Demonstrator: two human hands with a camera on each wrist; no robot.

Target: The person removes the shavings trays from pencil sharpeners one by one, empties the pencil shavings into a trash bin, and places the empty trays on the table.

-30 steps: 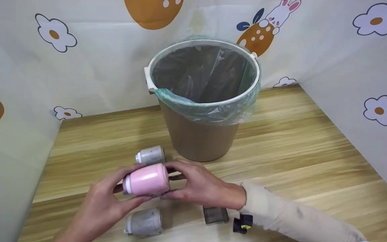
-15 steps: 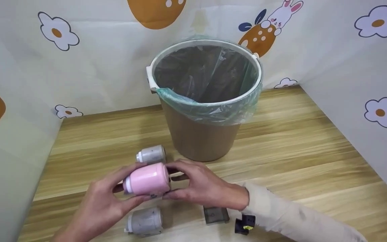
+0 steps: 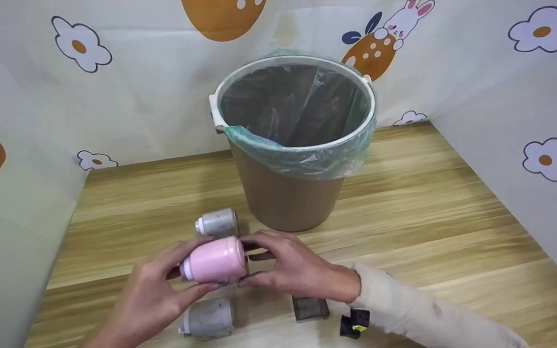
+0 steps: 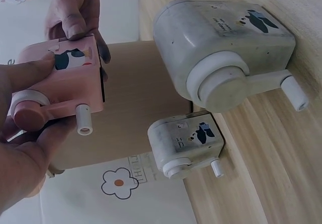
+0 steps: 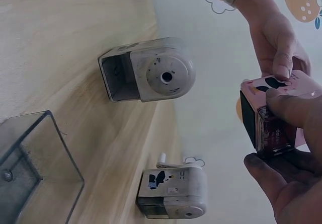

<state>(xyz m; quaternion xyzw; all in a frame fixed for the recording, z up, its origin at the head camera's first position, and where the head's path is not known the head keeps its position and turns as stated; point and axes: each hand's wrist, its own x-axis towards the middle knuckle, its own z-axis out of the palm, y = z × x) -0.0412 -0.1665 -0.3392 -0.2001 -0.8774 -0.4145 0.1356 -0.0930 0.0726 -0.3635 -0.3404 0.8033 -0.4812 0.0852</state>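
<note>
Though the change is slight, one pink pencil sharpener (image 3: pixel 217 260) has shifted a touch right, both hands keeping it raised above the near-left tabletop (image 3: pixel 433 217).

Left hand (image 3: pixel 150 295): clamped round the crank end. Right hand (image 3: pixel 295 268): thumb and fingers gripping the opposite end, where a see-through drawer (image 5: pixel 275 133) shows seated.

Grey sharpener (image 3: pixel 208 319), near left: drawer bay vacant. Second grey sharpener (image 3: pixel 218 222), farther off: drawer apparently fitted. Loose clear drawer (image 3: pixel 310 308), near side, right of the first grey. Lined bin (image 3: pixel 288 203), far middle, upright.

Bearing on the work, as judged: a small adjustment of hold; pink drawer not yet out.
</note>
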